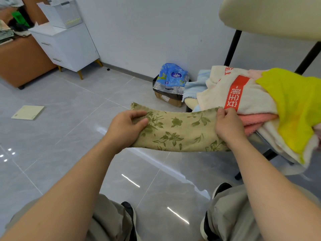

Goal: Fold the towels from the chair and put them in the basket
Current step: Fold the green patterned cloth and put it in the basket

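Observation:
A tan towel with a green flower print (178,131) is stretched flat in the air over the floor, folded into a long band. My left hand (126,127) grips its left end and my right hand (229,126) pinches its right end. To the right, a cream chair (271,14) holds a heap of towels: a white one with a red stripe (232,91), a yellow one (295,105), a pink one (255,120) and a light blue one (194,87). A white mesh basket (62,13) stands on the cabinet at the far left.
A white drawer cabinet (69,47) stands against the wall beside a brown desk (20,63). A cardboard box (170,98) with a blue plastic pack (172,75) sits by the wall. A pale flat card (27,112) lies on the grey tile floor. My knees and shoes are below.

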